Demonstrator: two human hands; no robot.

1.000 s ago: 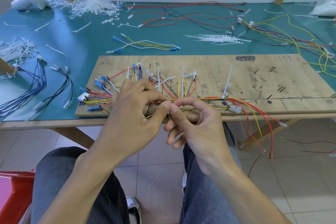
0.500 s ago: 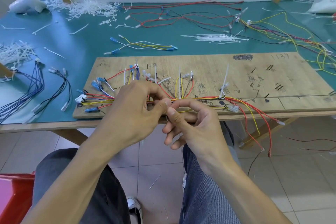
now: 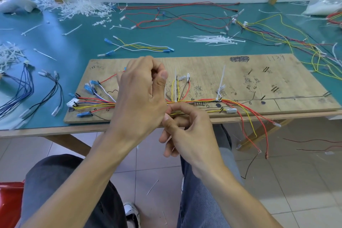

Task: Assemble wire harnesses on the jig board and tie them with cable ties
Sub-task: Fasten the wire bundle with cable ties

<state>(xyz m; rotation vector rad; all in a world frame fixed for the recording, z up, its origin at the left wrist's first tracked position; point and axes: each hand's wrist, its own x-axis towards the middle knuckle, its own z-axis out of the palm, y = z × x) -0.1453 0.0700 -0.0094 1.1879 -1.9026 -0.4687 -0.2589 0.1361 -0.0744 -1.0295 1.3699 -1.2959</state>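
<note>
Both hands work at the near edge of the jig board (image 3: 240, 72), which lies along the near edge of the tabletop (image 3: 83, 42). Left hand (image 3: 140, 96) is raised over the board and clenched, with the thumb pressed against the index finger in a pinch. What it pinches is hidden and cannot be told. Right hand (image 3: 188, 133) curls index finger and thumb around the wire bundle (image 3: 196, 100) just below the left hand. This grip is judged to steady the wires while a tie is cinched.

The bundle runs along the board's near edge from the white connector (image 3: 72, 102) at the left end. Red and yellow leads hang over the edge at the right. Two fitted cable ties (image 3: 222, 81) stand upright on the bundle, tails uncut. Spare ties (image 3: 212, 40) lie beyond the board's far edge.
</note>
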